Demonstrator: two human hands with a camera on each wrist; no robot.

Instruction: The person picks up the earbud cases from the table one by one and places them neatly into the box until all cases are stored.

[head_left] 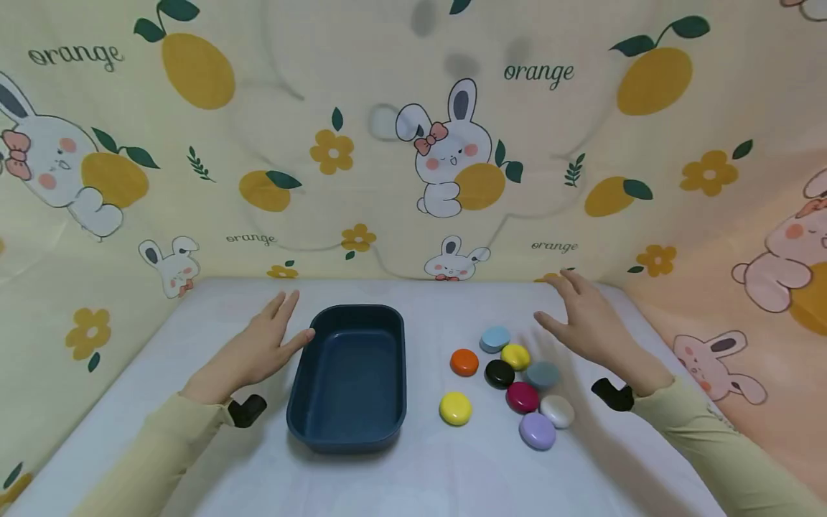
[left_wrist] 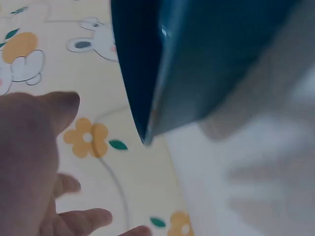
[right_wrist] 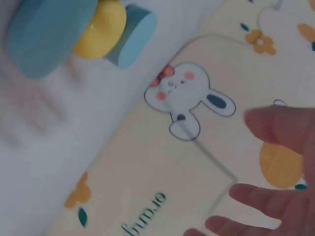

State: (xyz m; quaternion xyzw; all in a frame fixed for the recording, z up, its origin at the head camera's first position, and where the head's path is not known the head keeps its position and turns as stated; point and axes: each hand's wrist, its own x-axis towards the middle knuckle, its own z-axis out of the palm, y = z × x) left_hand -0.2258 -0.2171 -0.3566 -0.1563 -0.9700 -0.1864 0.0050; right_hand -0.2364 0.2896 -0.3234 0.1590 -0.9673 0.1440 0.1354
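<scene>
My left hand [head_left: 258, 350] is held out, fingers straight, at the left side of a dark blue rectangular bin [head_left: 347, 441]; its thumb overlaps the rim in the head view. In the left wrist view a gap shows between the thumb and the bin [left_wrist: 197, 88]. My right hand [head_left: 588, 323], fingers spread, hovers behind and to the right of a group of round glossy discs. Nearest to it are a grey-blue disc [head_left: 543, 375], a yellow disc [head_left: 515, 357] and a light blue disc [head_left: 494, 339]. Neither hand holds anything.
Also in the group are orange [head_left: 464, 362], black [head_left: 500, 374], dark red [head_left: 522, 397], white [head_left: 557, 411] and lilac [head_left: 538, 431] discs. Another yellow disc [head_left: 455, 408] lies apart, nearer the bin. A printed curtain [head_left: 388, 64] rises behind the white table [head_left: 413, 488].
</scene>
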